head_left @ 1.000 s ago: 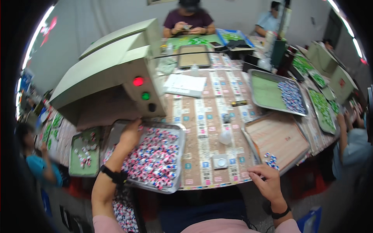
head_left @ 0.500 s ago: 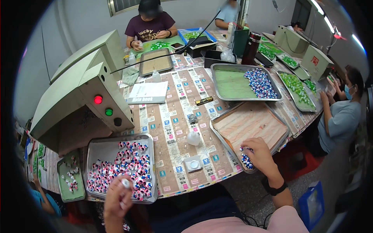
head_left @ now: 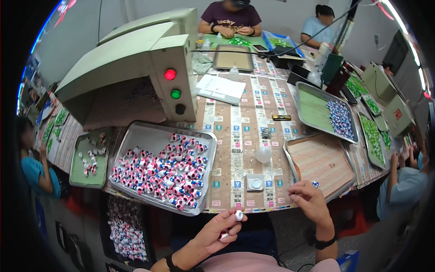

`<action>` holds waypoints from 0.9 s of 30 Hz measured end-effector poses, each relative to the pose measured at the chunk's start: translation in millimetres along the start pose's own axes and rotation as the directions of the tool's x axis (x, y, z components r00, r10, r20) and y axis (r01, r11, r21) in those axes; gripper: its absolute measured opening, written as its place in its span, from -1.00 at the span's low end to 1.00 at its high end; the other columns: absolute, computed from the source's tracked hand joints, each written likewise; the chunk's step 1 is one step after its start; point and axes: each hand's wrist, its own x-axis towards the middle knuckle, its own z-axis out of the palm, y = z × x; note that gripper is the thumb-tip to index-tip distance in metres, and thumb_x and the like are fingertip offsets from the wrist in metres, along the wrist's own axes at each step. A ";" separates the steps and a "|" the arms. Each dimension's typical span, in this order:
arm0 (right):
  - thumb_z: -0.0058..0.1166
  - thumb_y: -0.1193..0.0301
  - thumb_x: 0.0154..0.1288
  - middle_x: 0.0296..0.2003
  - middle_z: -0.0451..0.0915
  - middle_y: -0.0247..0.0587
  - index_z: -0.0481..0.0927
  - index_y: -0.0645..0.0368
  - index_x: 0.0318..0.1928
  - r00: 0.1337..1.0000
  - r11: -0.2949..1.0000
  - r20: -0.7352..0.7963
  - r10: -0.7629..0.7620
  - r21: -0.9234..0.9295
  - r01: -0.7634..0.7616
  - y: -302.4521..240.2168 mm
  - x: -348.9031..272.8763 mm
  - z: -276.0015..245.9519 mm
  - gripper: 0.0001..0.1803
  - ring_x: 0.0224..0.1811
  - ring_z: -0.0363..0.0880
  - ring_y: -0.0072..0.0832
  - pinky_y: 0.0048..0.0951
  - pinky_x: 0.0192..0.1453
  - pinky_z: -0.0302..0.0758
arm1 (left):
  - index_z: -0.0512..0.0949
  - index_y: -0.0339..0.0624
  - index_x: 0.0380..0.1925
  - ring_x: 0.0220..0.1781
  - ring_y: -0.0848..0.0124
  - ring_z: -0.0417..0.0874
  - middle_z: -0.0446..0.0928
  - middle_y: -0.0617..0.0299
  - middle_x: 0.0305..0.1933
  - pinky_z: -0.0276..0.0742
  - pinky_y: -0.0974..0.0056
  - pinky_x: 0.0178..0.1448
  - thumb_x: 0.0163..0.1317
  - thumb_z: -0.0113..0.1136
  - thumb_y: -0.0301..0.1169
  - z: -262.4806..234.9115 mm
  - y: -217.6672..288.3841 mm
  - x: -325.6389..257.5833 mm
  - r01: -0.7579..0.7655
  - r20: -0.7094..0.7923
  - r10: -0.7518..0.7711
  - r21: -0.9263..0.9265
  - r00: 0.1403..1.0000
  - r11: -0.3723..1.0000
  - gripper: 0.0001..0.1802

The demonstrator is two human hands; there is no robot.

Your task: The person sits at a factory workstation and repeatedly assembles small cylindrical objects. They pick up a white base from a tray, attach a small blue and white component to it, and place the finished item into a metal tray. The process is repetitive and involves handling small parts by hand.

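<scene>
My left hand is closed in front of the table edge. Between thumb and forefinger it pinches a small white figurine part with a round hole facing up. Lower fingers curl around a second pink-and-white figurine part. My right hand hovers to the right, by the near corner of the paper-lined tray. Its thumb and fingertips are drawn together; whatever they hold is too small to make out. Just beyond its knuckles shows a small blue-and-white piece.
At left, a metal tray holds many pink, white and blue figurine parts, before a beige machine with lit lamps. A small green tray sits beside it. A white bottle and a small dish stand mid-table. Co-workers sit around.
The view has swung left. My right hand has come away from the blue-and-white pieces in the tray corner toward my left hand. My left hand has left the figurine tray, still holding its parts.
</scene>
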 end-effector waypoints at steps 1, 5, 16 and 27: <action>0.19 0.66 0.13 -0.18 0.54 -0.24 0.65 0.30 -0.14 0.997 0.998 0.045 -0.066 -0.022 0.067 0.5 1.2 6.1 -0.77 -0.22 0.56 -0.61 -0.64 -0.20 0.54 | 0.38 -0.19 0.14 -0.46 0.59 0.30 0.50 0.18 -0.07 0.19 0.58 -0.58 0.40 0.04 -0.47 -0.8 -0.3 0.6 -0.012 -0.003 0.012 -0.011 1.000 1.000 -0.67; 0.19 0.64 0.17 -0.23 0.56 -0.24 0.65 0.29 -0.14 0.995 0.985 0.039 0.094 0.142 -0.099 -13.9 12.5 37.7 -0.78 -0.23 0.57 -0.60 -0.62 -0.18 0.52 | 0.40 -0.17 0.15 -0.42 0.58 0.32 0.50 0.17 -0.05 0.22 0.57 -0.57 0.39 0.04 -0.49 -4.0 0.5 0.0 -0.049 -0.036 0.049 -0.009 0.998 0.999 -0.66; 0.24 0.59 0.05 -0.36 0.59 -0.14 0.66 0.19 -0.28 0.962 0.871 0.032 -0.272 -0.417 0.260 -18.3 55.2 77.9 -0.83 -0.29 0.57 -0.21 -0.30 -0.17 0.48 | 0.36 -0.21 0.18 -0.38 0.59 0.39 0.50 0.16 -0.04 0.26 0.57 -0.55 0.40 0.03 -0.47 -8.7 -0.9 -7.0 -0.048 -0.012 0.048 -0.021 0.999 0.999 -0.64; 0.27 0.58 0.04 -0.36 0.61 -0.20 0.67 0.19 -0.30 0.947 0.850 0.060 -0.316 -0.425 0.311 -27.8 43.0 79.0 -0.84 -0.39 0.57 -0.43 -0.47 -0.34 0.47 | 0.31 -0.18 0.27 -0.41 0.59 0.35 0.47 0.22 -0.03 0.23 0.59 -0.57 0.40 0.02 -0.50 -9.6 -1.5 -2.9 -0.072 -0.081 0.076 0.051 0.994 0.996 -0.56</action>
